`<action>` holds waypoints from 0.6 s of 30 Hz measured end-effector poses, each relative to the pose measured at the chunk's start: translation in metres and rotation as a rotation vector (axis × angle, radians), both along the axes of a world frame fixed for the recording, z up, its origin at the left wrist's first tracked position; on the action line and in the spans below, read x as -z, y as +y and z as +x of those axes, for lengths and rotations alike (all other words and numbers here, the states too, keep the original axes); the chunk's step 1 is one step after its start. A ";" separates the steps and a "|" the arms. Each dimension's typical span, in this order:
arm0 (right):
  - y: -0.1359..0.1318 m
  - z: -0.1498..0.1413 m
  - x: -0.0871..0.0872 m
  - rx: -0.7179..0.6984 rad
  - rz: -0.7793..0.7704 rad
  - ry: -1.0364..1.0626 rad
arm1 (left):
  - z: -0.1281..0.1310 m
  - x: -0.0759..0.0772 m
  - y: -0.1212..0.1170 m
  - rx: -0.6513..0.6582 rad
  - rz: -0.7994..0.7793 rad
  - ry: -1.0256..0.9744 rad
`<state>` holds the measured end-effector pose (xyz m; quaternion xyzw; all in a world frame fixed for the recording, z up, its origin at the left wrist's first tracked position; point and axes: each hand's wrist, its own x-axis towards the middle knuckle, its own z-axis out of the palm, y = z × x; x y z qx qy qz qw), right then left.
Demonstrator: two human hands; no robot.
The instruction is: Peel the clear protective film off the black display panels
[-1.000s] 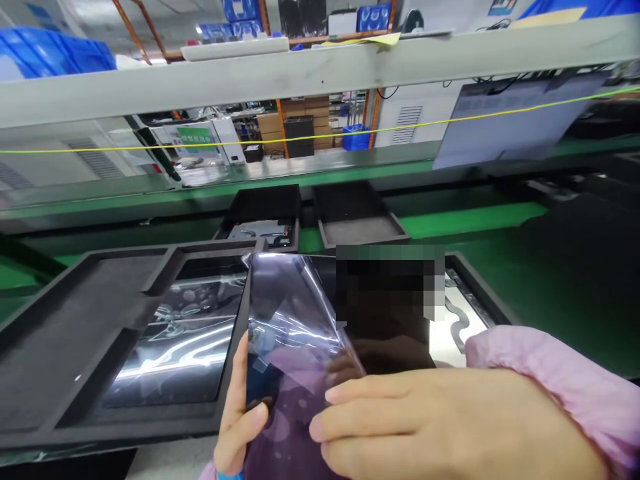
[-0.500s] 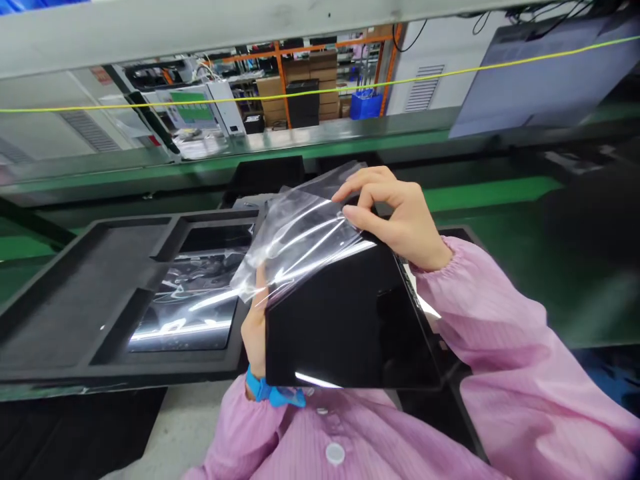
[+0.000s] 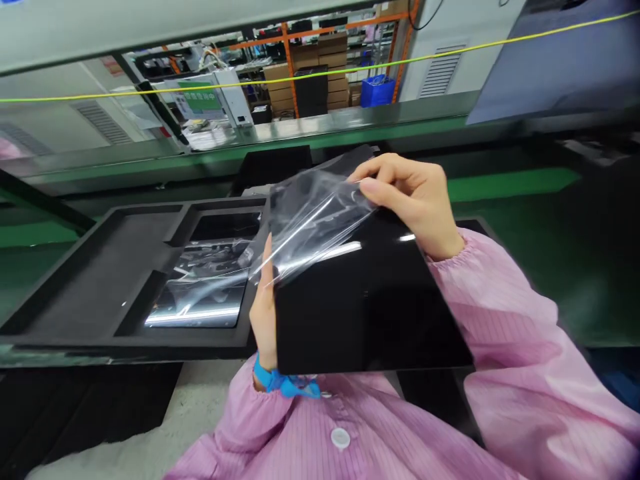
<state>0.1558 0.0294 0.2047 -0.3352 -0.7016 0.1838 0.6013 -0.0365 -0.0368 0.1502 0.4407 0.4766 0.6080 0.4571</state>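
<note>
A flat black glass screen panel (image 3: 365, 313) is held up tilted in front of my chest. My left hand (image 3: 264, 313) grips its left edge, thumb along the side and the other fingers hidden behind. Clear plastic film (image 3: 315, 220) lies wrinkled over the upper left of the panel, while the lower right of the glass is bare. At the panel's top edge my right hand (image 3: 413, 200) pinches the film between thumb and fingers. Left of the panel, another screen panel (image 3: 200, 303) with film on it rests in a compartment of a black foam tray (image 3: 90, 273).
The tray's larger left compartment borders the one with the second panel. Behind the hands runs a green bench (image 3: 520, 183). A yellow cord (image 3: 350, 70) stretches across the view. Cardboard boxes (image 3: 333, 57) and a blue bin (image 3: 377, 91) stand on the far side.
My right hand has closed its spread fingers into a tighter pinch on the film. The film lies flatter over the panel's top left. The camera view has shifted slightly.
</note>
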 end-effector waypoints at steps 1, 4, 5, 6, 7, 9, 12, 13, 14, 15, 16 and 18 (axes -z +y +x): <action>0.000 0.002 0.002 0.002 0.020 0.022 | 0.005 -0.005 -0.002 0.031 -0.012 -0.113; 0.001 0.009 0.009 0.038 0.079 0.102 | 0.016 -0.016 -0.005 0.128 -0.022 -0.362; 0.002 0.010 0.010 0.054 0.088 0.126 | 0.018 -0.018 -0.005 0.148 -0.018 -0.387; 0.004 0.011 0.011 0.065 0.093 0.146 | 0.018 -0.020 -0.005 0.166 -0.008 -0.408; 0.005 0.012 0.012 0.069 0.096 0.160 | 0.018 -0.021 -0.006 0.177 0.004 -0.415; 0.006 0.012 0.012 0.080 0.100 0.166 | 0.016 -0.023 -0.007 0.187 0.024 -0.391; 0.006 0.010 0.009 0.114 0.081 0.150 | 0.011 -0.026 -0.009 0.206 0.031 -0.374; 0.005 0.010 0.008 0.120 0.064 0.147 | 0.010 -0.027 -0.009 0.206 0.028 -0.380; 0.004 0.010 0.007 0.116 0.037 0.138 | 0.009 -0.027 -0.008 0.209 0.020 -0.398; 0.002 0.010 0.006 0.096 0.005 0.119 | 0.008 -0.028 -0.008 0.217 0.010 -0.424; 0.001 0.011 0.006 0.055 -0.031 0.081 | 0.008 -0.028 -0.007 0.227 0.000 -0.452; 0.001 0.013 0.007 -0.050 -0.094 -0.049 | 0.005 -0.027 -0.005 0.248 -0.036 -0.502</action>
